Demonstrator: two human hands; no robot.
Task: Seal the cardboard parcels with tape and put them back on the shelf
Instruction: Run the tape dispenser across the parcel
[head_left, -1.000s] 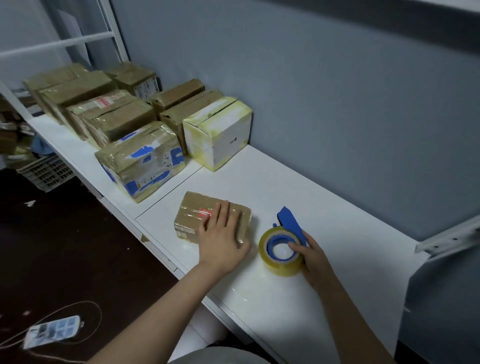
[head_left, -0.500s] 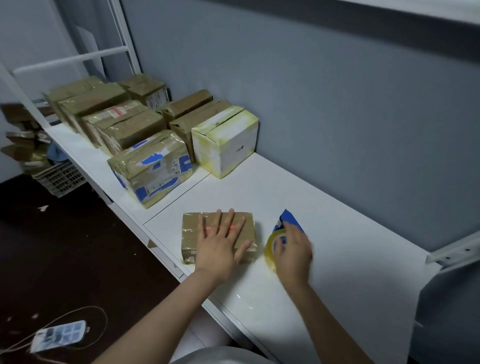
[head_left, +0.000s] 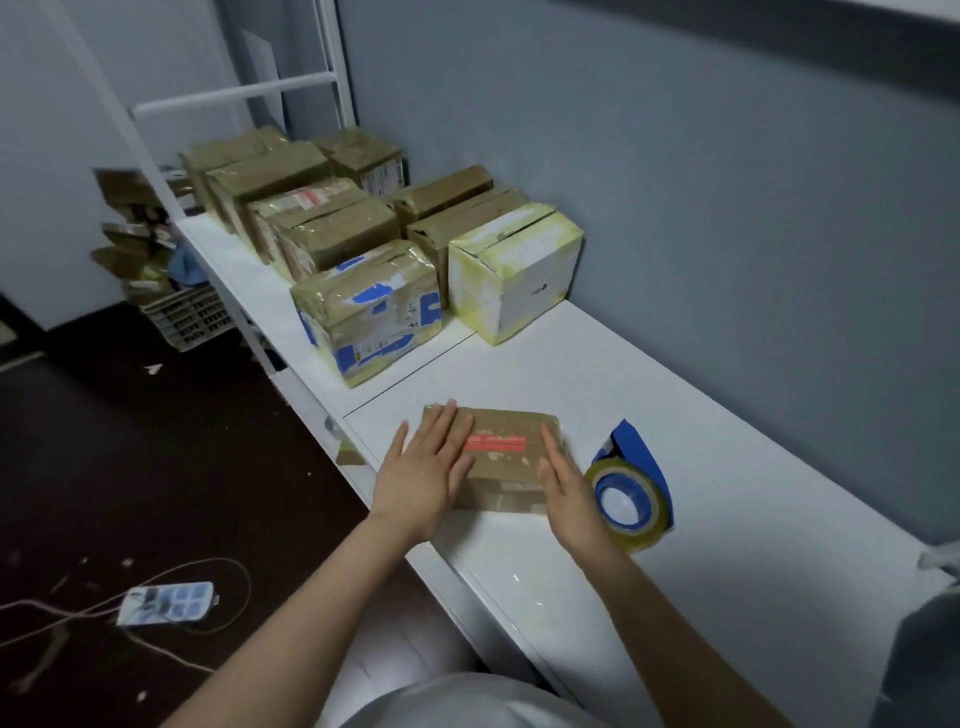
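Hands meet over a flat, brown, tape-wrapped cardboard parcel (head_left: 511, 467) that lies near the front edge of the long white shelf (head_left: 701, 441). The left hand (head_left: 421, 475) rests palm down on the parcel's left part, fingers straight and slightly spread, gripping nothing. The right hand (head_left: 569, 491) stands on its edge against the parcel's right end, fingers straight and together, touching the cardboard and holding nothing. A red strip label (head_left: 496, 443) crosses the parcel's top between the two hands; its writing is too blurred to read. The parcel's skin is glossy with clear tape and scuffed in pale patches.

Just right of the right hand, a roll of yellowish clear tape in a blue dispenser (head_left: 631, 501) stands on the shelf, apart from the parcel.

Farther back sits a brown cardboard parcel patched with blue tape (head_left: 363, 312), its printed label unreadable. Beside it, by the grey wall (head_left: 727, 182), is a white cardboard box with yellowed taped edges (head_left: 514, 270), bearing a small dark mark too small to read. Behind these, more brown taped parcels (head_left: 311, 218) crowd the shelf's far end.
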